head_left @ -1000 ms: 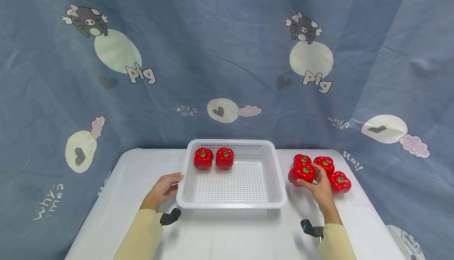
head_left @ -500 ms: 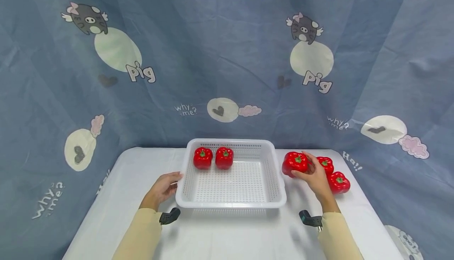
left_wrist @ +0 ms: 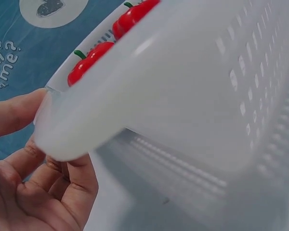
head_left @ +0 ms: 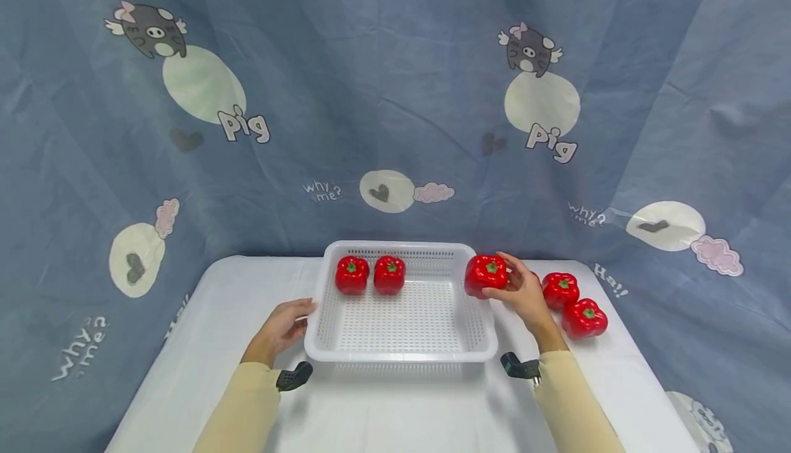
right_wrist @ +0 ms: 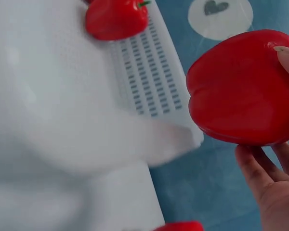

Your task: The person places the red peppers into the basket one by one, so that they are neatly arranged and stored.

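Note:
A white plastic basket (head_left: 402, 357) with slotted walls stands on the table, two red bell peppers (head_left: 351, 276) side by side in its back left part. My left hand (head_left: 285, 327) grips the basket's left rim; in the left wrist view its thumb (left_wrist: 19, 113) lies on the rim and the fingers curl beneath. Above the basket's right rim, my right hand (head_left: 524, 295) holds another red bell pepper (head_left: 485, 274) between thumb and fingers. The right wrist view shows that pepper (right_wrist: 241, 91) raised, with fingertips touching its underside.
Right of the basket, two red bell peppers (head_left: 583, 318) lie on the white table (head_left: 395, 412), and a third is mostly hidden behind my right hand. A blue printed cloth (head_left: 395, 96) hangs behind the table.
My right hand has lifted the bell pepper and carried it left, from the peppers on the table to above the basket's right rim. The left hand has stayed on the rim.

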Tool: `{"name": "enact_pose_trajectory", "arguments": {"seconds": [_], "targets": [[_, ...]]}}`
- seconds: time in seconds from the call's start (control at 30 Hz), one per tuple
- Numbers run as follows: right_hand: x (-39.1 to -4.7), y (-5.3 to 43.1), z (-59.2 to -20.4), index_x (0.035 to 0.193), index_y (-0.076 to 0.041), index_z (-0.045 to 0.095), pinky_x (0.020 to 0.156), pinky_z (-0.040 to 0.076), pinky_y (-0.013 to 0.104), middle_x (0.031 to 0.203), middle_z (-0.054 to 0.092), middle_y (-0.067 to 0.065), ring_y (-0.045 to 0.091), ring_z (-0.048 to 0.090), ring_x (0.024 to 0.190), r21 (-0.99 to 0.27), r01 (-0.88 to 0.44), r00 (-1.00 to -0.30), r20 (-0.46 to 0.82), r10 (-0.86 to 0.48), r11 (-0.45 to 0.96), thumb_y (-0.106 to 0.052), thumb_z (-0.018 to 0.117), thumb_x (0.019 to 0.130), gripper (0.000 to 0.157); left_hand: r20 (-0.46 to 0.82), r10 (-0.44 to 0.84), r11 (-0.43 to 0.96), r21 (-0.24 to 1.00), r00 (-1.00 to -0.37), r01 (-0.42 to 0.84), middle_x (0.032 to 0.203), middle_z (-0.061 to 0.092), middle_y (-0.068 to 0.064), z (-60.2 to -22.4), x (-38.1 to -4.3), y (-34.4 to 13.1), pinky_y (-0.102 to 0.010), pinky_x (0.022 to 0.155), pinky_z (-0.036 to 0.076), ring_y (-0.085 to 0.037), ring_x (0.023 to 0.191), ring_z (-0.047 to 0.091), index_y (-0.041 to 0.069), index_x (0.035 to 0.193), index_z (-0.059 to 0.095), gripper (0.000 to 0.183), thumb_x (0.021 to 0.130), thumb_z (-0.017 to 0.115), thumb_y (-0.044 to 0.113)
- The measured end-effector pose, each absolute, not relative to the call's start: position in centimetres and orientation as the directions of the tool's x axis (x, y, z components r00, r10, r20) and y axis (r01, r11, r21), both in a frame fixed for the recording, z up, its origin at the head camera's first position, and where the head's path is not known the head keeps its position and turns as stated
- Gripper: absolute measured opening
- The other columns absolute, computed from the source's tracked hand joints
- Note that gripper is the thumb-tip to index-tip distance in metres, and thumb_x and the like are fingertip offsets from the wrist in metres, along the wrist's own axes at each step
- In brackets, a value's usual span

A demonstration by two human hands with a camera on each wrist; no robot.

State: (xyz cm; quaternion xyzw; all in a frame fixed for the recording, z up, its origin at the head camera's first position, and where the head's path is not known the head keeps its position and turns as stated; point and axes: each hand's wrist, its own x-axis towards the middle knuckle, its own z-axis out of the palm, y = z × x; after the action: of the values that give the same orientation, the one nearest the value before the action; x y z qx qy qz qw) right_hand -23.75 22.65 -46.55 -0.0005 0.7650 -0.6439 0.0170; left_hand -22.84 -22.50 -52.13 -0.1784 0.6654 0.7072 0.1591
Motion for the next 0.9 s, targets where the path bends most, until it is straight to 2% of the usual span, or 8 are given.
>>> {"name": "enact_pose_trajectory", "arguments": {"seconds": [0.27,0.43,0.7,0.9], "targets": [[-25.6,20.8,-46.7,0.147,-0.010,0.033,0.099,0.045,0.048,0.149,0.034,0.016,0.038,0.036,0.134,-0.988,-0.009,-0.995,-0.007,-0.100,0.157,-0.006,0.077,0.080,0.080,-0.438,-0.026,-0.045,0.898,-0.899,-0.437,0.135,0.049,-0.021,-52.4,-22.8,-22.4,-0.024,0.078,0.055,-0.021,0.099,0.056,-0.005,0.139,0.043,0.051,0.096,0.058,0.017],[-26.7,19.6,-47.2,0.146,-0.012,0.035,0.099,0.045,0.050,0.147,0.036,0.015,0.038,0.037,0.134,-0.984,0.001,-0.993,-0.022,-0.115,0.177,-0.005,0.076,0.080,0.079,-0.437,-0.043,-0.030,0.900,-0.899,-0.436,0.134,0.051,-0.020,-52.6,-22.8,-22.4,-0.023,0.078,0.054,-0.021,0.100,0.057,-0.002,0.138,0.046,0.048,0.096,0.059,0.018],[-28.4,17.2,-47.9,0.146,-0.015,0.036,0.100,0.044,0.051,0.147,0.037,0.015,0.039,0.038,0.132,-0.976,0.039,-0.991,-0.065,-0.117,0.215,-0.005,0.078,0.078,0.080,-0.428,-0.035,-0.036,0.903,-0.903,-0.427,0.136,0.049,-0.021,-52.5,-22.7,-22.5,-0.028,0.084,0.055,-0.023,0.105,0.057,-0.004,0.138,0.045,0.050,0.096,0.059,0.018],[-29.5,15.6,-48.9,0.144,-0.014,0.040,0.102,0.042,0.051,0.147,0.037,0.016,0.039,0.039,0.132,-0.973,0.076,-0.991,-0.097,-0.090,0.217,0.002,0.075,0.078,0.076,-0.443,-0.033,-0.069,0.895,-0.896,-0.440,0.132,0.052,-0.019,-52.3,-22.6,-22.6,-0.024,0.080,0.055,-0.020,0.100,0.058,-0.003,0.138,0.045,0.051,0.095,0.061,0.018]]}}
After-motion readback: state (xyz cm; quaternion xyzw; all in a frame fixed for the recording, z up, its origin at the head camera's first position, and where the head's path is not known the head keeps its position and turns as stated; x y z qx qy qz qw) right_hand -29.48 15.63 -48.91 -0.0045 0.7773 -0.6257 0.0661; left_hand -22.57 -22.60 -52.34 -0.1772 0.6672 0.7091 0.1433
